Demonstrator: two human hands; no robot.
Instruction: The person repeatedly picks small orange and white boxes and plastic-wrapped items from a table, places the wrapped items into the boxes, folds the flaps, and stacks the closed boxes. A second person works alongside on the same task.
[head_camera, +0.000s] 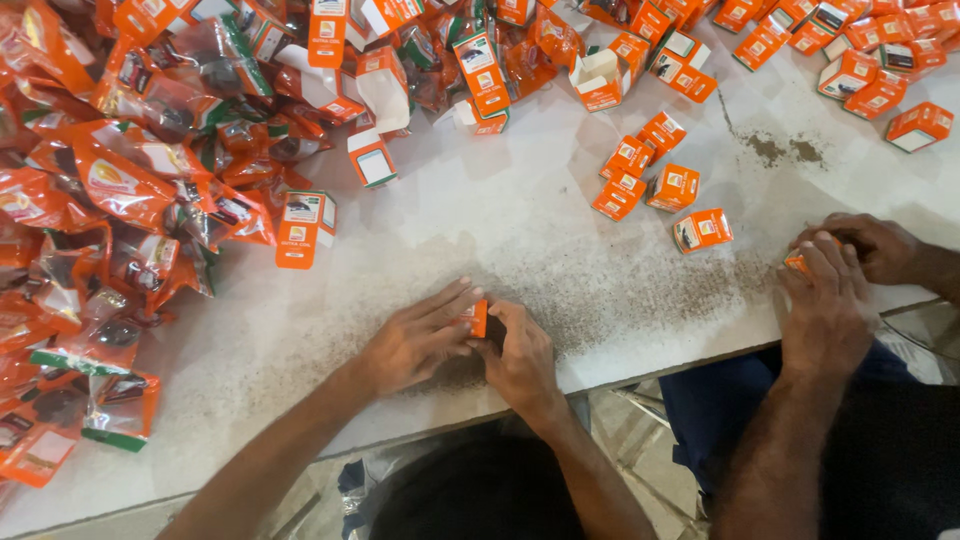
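Note:
A small orange box (478, 318) sits on the white table (480, 215) near its front edge, mostly covered by my fingers. My left hand (415, 340) rests flat beside it, with the fingertips against the box's left side. My right hand (520, 355) curls over the box from the right and grips it. Both hands meet at the box.
A heap of orange plastic pouches (120, 190) fills the left. Several small orange boxes (650, 175) lie mid-table, with more boxes (860, 50) at the back right. At the right, another person's hands (835, 280) work on an orange box (798, 262).

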